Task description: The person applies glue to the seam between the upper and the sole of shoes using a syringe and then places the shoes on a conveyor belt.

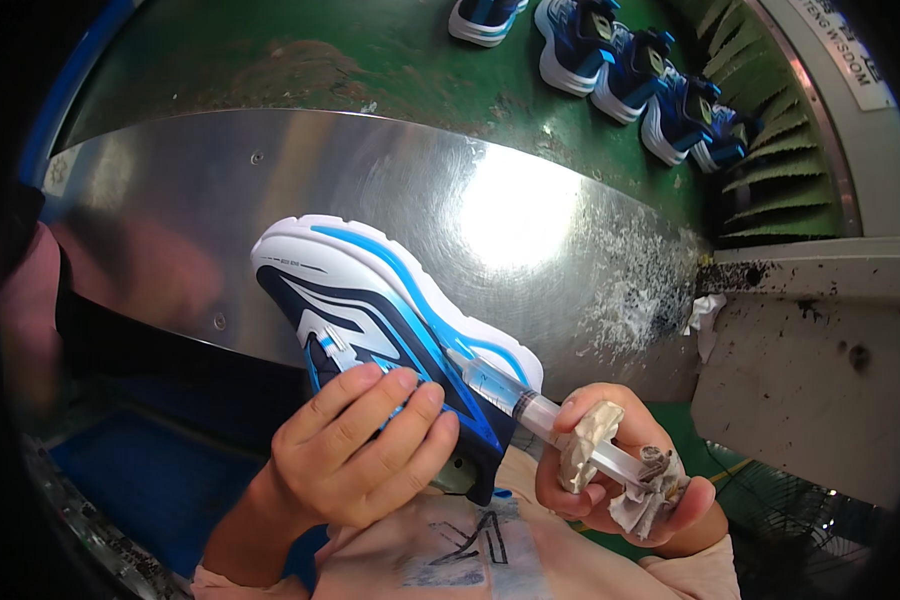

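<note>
The left hand (355,445) grips a blue and white sports shoe (390,330), fingers wrapped over its upper, and tilts it on its side so the seam where the sole meets the upper faces the person. The right hand (620,465) is closed around a clear syringe (515,395), thumb and fingers on the plunger end, with a grubby scrap of cloth (630,490) bunched in the same grasp (probably there to wipe off excess). The syringe tip touches the shoe at that seam, near the heel. What the barrel contains cannot be made out, and the needle itself is too fine to see. The heel end of the shoe is hidden behind the left fingers. Beyond the shoe lies a curved metal sheet (270,180), and farther beyond it 5 similar shoes (635,75) stand in a row, the leftmost cut off at the frame's top.
</note>
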